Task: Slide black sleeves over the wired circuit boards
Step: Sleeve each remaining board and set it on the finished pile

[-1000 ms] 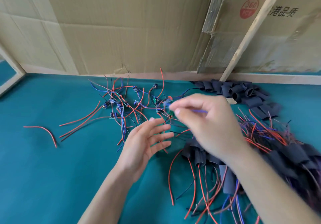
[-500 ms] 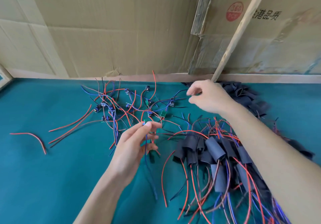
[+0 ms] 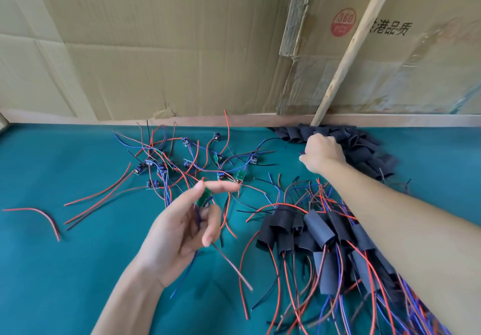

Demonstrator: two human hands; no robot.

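While the left hand (image 3: 182, 228) hangs above the middle of the table (image 3: 65, 269), it pinches a small green circuit board (image 3: 203, 197) between thumb and forefinger; the other fingers curl loosely below, and the board's red and blue wires trail down past the palm toward the near edge.

Right hand (image 3: 321, 152) reaches to the far edge, right of centre, knuckles up, fingers curled down at the edge of the pile of empty black sleeves (image 3: 364, 150). Fingertips hidden under the hand; cannot tell whether a sleeve is gripped or only touched. Forearm crosses the table diagonally from the near right corner.

Bare wired boards (image 3: 187, 163) lie scattered in a loose tangle at the far centre of the table, between the two hands and beyond the left one, their red, blue and black leads crossing each other. One lone red wire (image 3: 39, 215) lies well apart near the left edge.

Finished pieces (image 3: 317, 233), boards already inside black sleeves with wires sticking out, lie heaped on the right half of the table, under and beside the right forearm, running down to the near right corner.

Table covering is teal cloth. Behind the far edge stands a cardboard wall (image 3: 156, 48), with a wooden stick (image 3: 348, 48) leaning against it, its foot just above the sleeve pile.
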